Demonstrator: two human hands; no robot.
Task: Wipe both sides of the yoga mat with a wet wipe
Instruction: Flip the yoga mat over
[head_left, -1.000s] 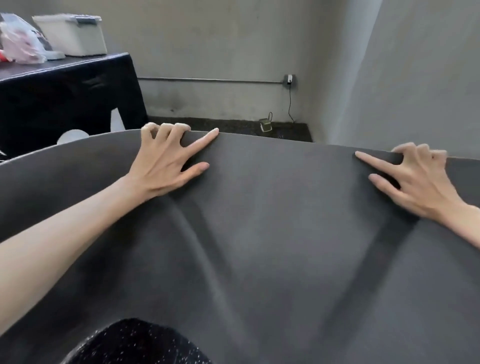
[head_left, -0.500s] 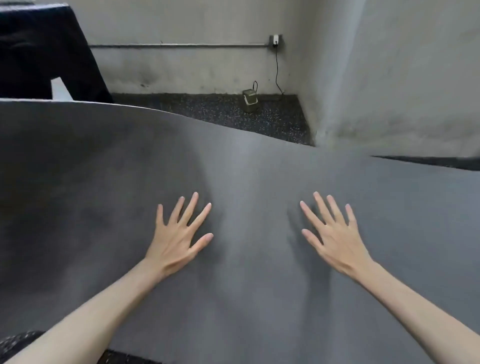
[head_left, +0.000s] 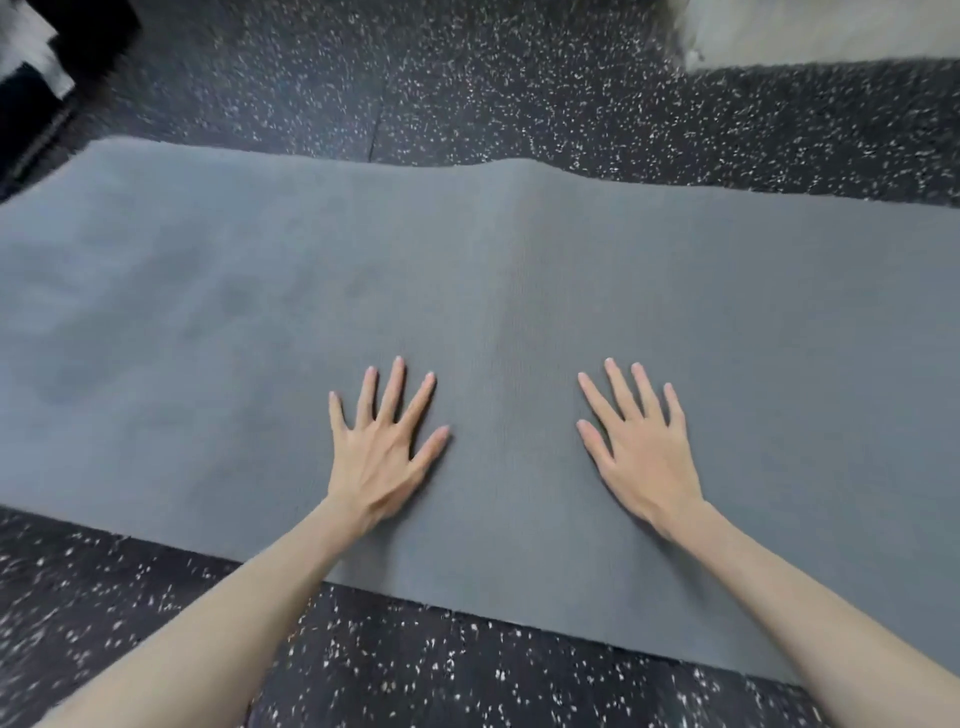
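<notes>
The grey yoga mat (head_left: 519, 270) lies flat on the speckled floor, stretching across the view from left to right. My left hand (head_left: 382, 447) presses flat on the mat near its front edge, fingers spread and straight. My right hand (head_left: 641, 449) presses flat on it a little to the right, fingers also spread. Neither hand holds anything. No wet wipe is in view. A slight hump shows along the mat's far edge.
Black rubber floor with white flecks (head_left: 415, 78) surrounds the mat. A black cloth-covered table corner (head_left: 47, 57) stands at the far left. A pale wall base (head_left: 821, 26) is at the far right.
Both hands let go of the raised mat edge and went down with the mat; it now lies flat on the floor under both flat palms. The camera has tilted down.
</notes>
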